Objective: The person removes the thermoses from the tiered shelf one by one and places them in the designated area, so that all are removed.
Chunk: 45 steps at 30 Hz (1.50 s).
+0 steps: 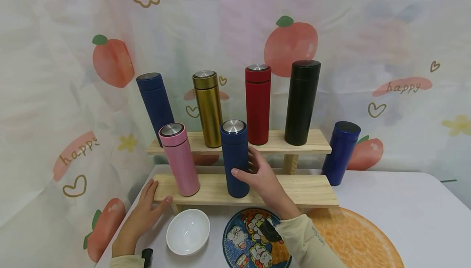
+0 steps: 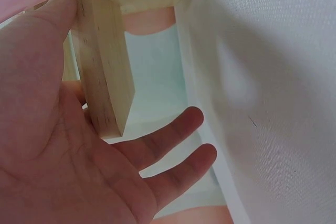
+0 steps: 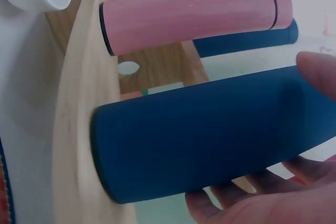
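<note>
My right hand (image 1: 265, 183) holds a dark blue thermos bottle (image 1: 234, 163) with a steel-topped lid, thumb on the near side and fingers around the right. The bottle stands on the lower shelf of a two-tier wooden rack (image 1: 305, 190), its base right at the board in the right wrist view. My left hand (image 1: 144, 214) grips the left end of that shelf. In the left wrist view its thumb (image 2: 65, 11) lies on the board's edge; two fingers pass partly hidden behind the wood and the other two extend past it. A pink thermos bottle (image 1: 180, 161) stands between the hands.
On the upper shelf stand blue (image 1: 154, 100), gold (image 1: 207, 112), red (image 1: 258, 104) and black (image 1: 303, 102) bottles. Another blue bottle (image 1: 341, 153) is right of the rack. In front lie a white bowl (image 1: 188, 232), a patterned round mat (image 1: 243, 235) and an orange round mat (image 1: 357, 235).
</note>
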Motion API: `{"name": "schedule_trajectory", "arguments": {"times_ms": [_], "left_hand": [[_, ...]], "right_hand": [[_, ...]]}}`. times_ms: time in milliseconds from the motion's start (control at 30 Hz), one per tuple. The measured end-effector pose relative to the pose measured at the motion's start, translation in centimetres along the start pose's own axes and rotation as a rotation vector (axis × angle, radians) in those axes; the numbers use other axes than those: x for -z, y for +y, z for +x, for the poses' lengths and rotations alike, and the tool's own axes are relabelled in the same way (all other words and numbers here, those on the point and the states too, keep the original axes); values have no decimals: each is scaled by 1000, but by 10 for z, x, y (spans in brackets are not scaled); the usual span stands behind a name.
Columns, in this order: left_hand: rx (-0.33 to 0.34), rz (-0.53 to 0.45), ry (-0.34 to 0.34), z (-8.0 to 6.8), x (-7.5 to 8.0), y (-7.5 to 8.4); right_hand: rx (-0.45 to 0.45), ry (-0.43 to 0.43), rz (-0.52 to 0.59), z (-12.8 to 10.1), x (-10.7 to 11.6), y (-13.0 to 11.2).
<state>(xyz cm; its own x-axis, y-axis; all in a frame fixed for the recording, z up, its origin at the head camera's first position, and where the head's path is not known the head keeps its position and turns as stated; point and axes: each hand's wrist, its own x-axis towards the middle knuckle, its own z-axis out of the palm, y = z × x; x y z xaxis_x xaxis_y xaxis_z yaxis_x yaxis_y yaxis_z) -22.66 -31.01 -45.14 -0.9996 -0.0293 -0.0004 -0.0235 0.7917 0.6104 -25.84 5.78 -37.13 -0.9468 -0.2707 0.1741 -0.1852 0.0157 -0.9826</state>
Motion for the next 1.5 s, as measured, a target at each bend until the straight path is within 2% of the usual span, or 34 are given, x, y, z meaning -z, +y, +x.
{"name": "schedule_trajectory", "arguments": {"times_ms": [233, 600, 833, 1200, 1500], "left_hand": [[-6, 1, -5, -2, 0, 0], [1, 9, -15, -5, -1, 0], [21, 16, -30, -4, 1, 1], [-19, 10, -19, 0, 4, 6], [-50, 10, -4, 0, 7, 1]], "right_hand": [[-51, 1, 36, 5, -2, 7], [-124, 34, -34, 9, -1, 10], [-101, 23, -116, 14, 1, 10], [-104, 25, -145, 13, 5, 7], [-96, 4, -144, 16, 2, 7]]}}
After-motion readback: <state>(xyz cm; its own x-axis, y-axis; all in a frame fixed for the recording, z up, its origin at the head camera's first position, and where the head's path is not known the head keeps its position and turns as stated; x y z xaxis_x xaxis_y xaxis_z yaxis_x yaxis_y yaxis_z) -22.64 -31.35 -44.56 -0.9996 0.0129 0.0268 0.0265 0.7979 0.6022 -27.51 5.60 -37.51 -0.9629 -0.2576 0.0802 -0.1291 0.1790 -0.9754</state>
